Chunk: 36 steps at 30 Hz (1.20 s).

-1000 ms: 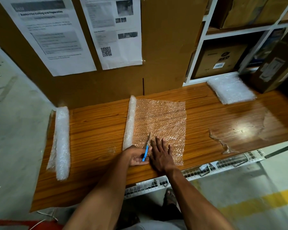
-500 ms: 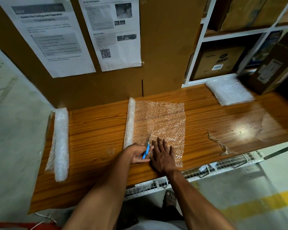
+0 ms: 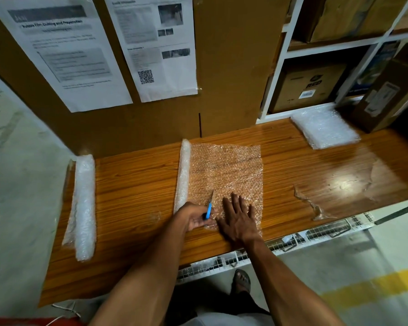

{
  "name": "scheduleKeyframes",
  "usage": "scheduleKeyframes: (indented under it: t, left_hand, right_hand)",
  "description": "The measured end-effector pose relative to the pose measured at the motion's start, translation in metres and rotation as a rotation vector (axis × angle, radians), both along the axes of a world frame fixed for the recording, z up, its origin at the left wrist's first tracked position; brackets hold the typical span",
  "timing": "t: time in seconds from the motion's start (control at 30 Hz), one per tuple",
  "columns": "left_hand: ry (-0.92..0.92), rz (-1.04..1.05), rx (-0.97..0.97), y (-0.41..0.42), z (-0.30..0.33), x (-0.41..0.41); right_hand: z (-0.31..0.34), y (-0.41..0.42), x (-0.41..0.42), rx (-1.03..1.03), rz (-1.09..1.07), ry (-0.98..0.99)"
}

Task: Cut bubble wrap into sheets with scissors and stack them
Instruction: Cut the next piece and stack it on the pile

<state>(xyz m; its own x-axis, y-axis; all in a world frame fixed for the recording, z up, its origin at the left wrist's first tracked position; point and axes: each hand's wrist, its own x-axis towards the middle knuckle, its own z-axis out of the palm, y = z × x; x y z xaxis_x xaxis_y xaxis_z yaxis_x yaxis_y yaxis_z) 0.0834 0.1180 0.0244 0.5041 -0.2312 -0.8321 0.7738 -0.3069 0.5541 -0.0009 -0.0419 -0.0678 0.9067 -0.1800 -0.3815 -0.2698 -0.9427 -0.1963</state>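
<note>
I've got my left hand (image 3: 194, 216) gripping the blue scissors (image 3: 209, 206) just into the near edge of the unrolled bubble wrap (image 3: 226, 175), right hand (image 3: 239, 220) flat holding it down, so this cut looks barely begun, with a stack of sheets (image 3: 325, 125) waiting far right.

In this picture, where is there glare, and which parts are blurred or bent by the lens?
Head view: a bright glare patch lies on the wooden table at right; the text on the posted sheets is too soft to read; the wide lens bends the shelf frame and the table's edges; the right hand and scissors look fairly sharp.
</note>
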Motion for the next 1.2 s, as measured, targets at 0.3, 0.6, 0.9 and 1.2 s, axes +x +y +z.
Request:
scheduleKeyframes:
  t: [0.3,0.6,0.9,1.2]
  left_hand:
    - [0.016,-0.060,0.053,-0.002,-0.011,0.005]
    - [0.152,-0.135,0.059,0.007,-0.011,0.005]
    - [0.199,-0.133,-0.008,0.004,-0.010,0.016]
    - [0.227,-0.195,-0.059,-0.006,-0.001,0.030]
  right_hand:
    - [0.006,-0.012,0.010,0.018,0.062,-0.023]
    - [0.000,-0.020,0.021,0.019,0.138,-0.003]
    - [0.001,-0.021,0.022,0.018,0.149,-0.014]
    - [0.002,-0.024,0.025,0.031,0.139,-0.021]
